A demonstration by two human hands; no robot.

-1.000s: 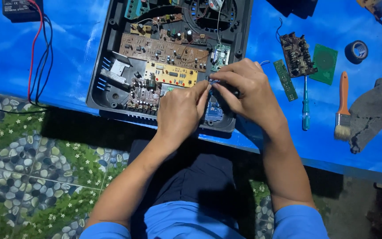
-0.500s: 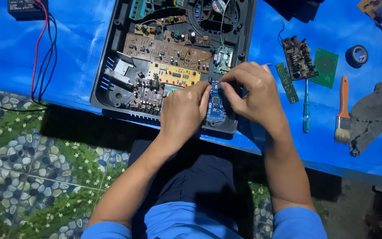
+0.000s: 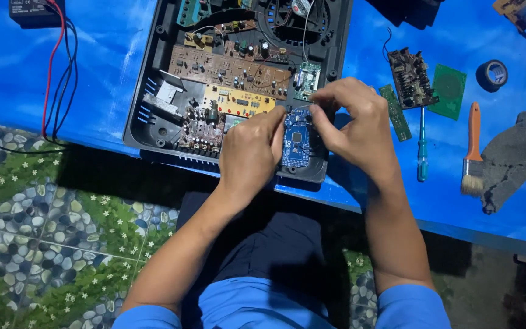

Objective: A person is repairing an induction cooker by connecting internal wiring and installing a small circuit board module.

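Blue circuit board (image 3: 296, 141) sits between both hands — left (image 3: 252, 152), right (image 3: 353, 125).

Our two hands meet, fingertips almost touching

Our left hand (image 3: 252, 151) lies knuckles up, fingers curled and pointing toward the far edge, its forearm bare and slanting in from the lower left. Our right hand (image 3: 353, 125) arches higher, thumb and forefinger pinched together just above the left fingertips, wrist bent, its bare forearm rising nearly straight from a blue sleeve.
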